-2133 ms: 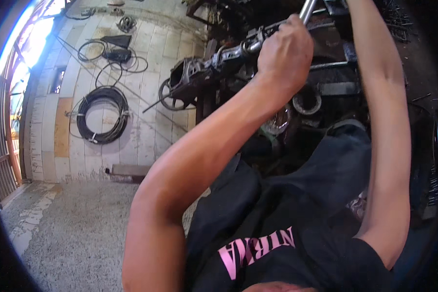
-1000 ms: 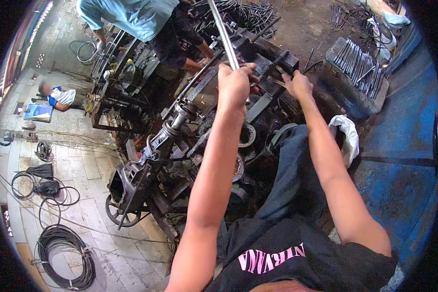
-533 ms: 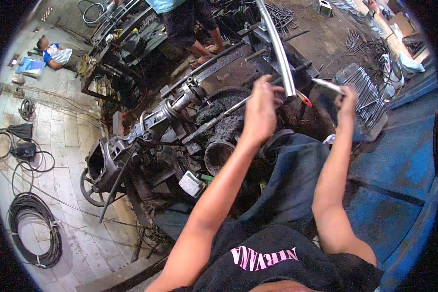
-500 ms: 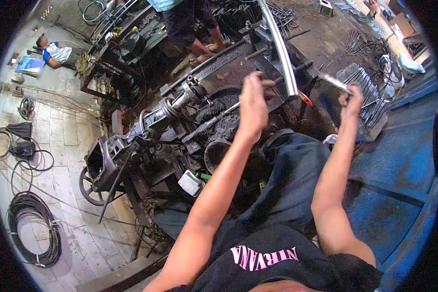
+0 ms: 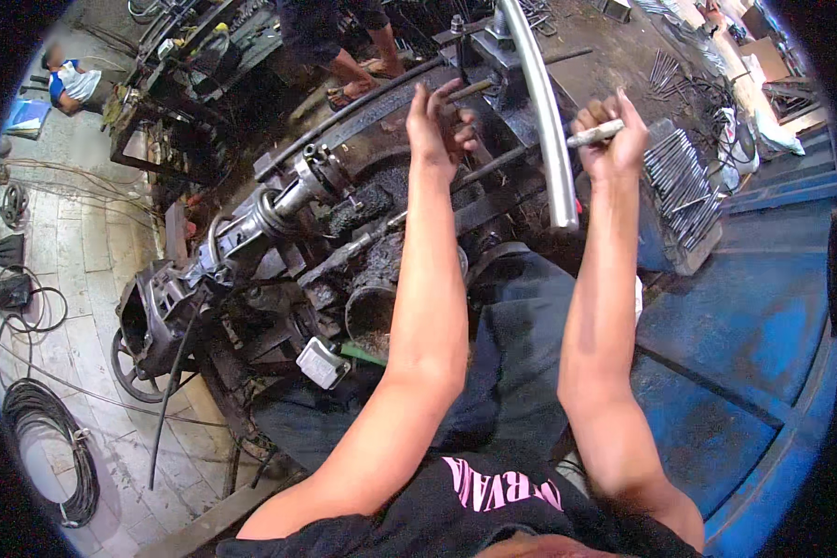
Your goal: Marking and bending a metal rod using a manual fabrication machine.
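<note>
In my right hand [image 5: 614, 144] is a short pale cylindrical stick [image 5: 597, 133], its fingers wrapped round it. The stick's left end meets the outline of a shiny curved steel tube [image 5: 551, 121]; whether the two touch I cannot tell. That tube slopes from the top edge down between my hands to a free lower end. My left hand [image 5: 442, 130] is raised over the dark machine, fingers spread, holding nothing. Below it and to the left lies a greasy machine [image 5: 279, 219] with a metal shaft and a clamp-like head.
Thin metal rods [image 5: 684, 181] fill a tray at my right, beside a blue metal sheet [image 5: 744, 307]. A coil of black hose [image 5: 51, 456] lies on the pale floor at left. Another person's legs [image 5: 339, 46] stand beyond the machine; someone else [image 5: 70, 84] is at far left.
My right hand has moved left and up with the stick, toward the steel tube. My left hand has shifted left and up. The whole view has shifted slightly.
</note>
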Demonstrator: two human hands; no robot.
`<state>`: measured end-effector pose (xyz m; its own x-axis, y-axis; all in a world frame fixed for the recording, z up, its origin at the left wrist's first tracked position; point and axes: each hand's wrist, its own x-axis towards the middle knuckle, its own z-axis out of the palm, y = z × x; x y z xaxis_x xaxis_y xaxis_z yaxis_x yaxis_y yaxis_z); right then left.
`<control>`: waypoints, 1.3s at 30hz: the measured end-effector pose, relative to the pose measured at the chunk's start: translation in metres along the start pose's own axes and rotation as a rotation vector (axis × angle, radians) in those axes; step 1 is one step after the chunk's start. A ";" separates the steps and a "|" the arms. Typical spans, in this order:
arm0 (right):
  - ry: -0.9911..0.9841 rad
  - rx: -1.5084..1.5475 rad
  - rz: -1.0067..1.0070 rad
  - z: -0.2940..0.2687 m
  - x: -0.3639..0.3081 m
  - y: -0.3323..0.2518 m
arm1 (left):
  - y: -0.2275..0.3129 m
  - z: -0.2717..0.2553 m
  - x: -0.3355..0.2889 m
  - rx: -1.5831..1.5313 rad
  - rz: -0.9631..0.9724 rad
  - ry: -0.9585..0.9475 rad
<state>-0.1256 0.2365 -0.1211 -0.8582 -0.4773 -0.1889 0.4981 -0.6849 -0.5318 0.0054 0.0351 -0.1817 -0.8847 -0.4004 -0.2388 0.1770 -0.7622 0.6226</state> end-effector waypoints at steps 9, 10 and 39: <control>-0.123 -0.650 0.008 0.011 -0.012 0.020 | -0.001 0.010 -0.004 0.033 0.044 0.056; -0.160 -0.714 -0.012 0.011 -0.014 0.022 | 0.000 0.009 -0.002 0.028 0.047 0.059; -0.326 -1.278 -0.353 0.032 -0.012 0.046 | 0.008 0.010 0.006 0.203 0.038 0.143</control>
<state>-0.0889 0.1933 -0.1168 -0.7581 -0.6133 0.2218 -0.3536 0.1008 -0.9299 -0.0031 0.0316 -0.1705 -0.8062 -0.5058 -0.3069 0.1056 -0.6335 0.7665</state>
